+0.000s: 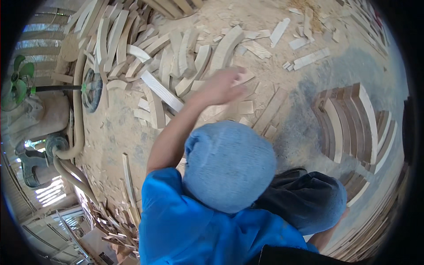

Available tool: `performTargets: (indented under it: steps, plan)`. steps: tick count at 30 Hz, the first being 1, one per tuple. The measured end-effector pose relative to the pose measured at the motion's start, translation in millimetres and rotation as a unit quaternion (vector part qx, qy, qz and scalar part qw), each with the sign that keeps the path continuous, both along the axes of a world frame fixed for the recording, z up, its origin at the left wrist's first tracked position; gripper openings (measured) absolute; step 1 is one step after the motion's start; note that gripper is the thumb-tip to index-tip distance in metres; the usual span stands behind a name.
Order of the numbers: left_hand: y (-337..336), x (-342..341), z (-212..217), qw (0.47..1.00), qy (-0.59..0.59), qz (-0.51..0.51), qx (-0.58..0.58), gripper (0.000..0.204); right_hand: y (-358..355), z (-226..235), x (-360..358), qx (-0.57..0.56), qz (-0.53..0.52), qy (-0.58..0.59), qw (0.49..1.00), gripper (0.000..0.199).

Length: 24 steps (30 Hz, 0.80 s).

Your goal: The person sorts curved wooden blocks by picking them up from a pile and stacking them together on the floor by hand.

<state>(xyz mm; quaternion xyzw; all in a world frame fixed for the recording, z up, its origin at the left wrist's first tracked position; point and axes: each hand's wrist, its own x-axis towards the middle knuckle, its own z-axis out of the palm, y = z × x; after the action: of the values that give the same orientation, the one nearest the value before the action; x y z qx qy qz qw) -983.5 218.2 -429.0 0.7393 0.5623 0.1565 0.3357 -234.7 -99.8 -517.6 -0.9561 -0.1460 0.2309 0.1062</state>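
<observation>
My left hand (pixel 223 88) is stretched out over a litter of cut wood, its fingers apart and blurred by motion. Nothing shows in its grasp. Just beyond it lie curved wood pieces (pixel 226 48), pale and thick. Beside my left forearm rests a straight white-edged wood strip (pixel 161 91). Low on the right, bare skin of my right arm (pixel 324 238) shows past my bent knee, near a curved wood piece (pixel 358 194). The knee hides the fingers of my right hand, so its grip cannot be made out.
Stacked curved wood pieces (pixel 349 123) stand at the right. A large heap of curved pieces (pixel 115 39) fills the far left. Also on the left are a green fan (pixel 21 79) and a bent hose (pixel 79 101). Thin offcuts (pixel 112 227) pile up at the lower left.
</observation>
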Motion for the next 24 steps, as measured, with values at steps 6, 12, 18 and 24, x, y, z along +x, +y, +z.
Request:
performTargets:
  steps: [6,12,18,24]
  plan:
    - [-50.0,-169.8,-88.2,0.817,0.319,0.480,0.022,0.058,11.7,9.0,-8.2,0.029,0.008,-0.076,0.997,0.066]
    - [-79.3,-173.0,-164.1,0.738,0.366,0.566,0.020,0.069,19.5,34.0,-14.1,0.054,0.019,-0.142,0.988,0.065]
    - [-134.2,-229.9,-107.3,0.662,-0.349,0.663,-0.031,0.046,27.4,86.4,-10.6,0.034,0.033,-0.168,0.985,0.063]
    - [-188.1,-269.6,-63.0,0.671,-0.462,0.573,-0.086,0.046,111.6,201.0,-107.3,0.163,0.050,-0.333,0.927,0.056]
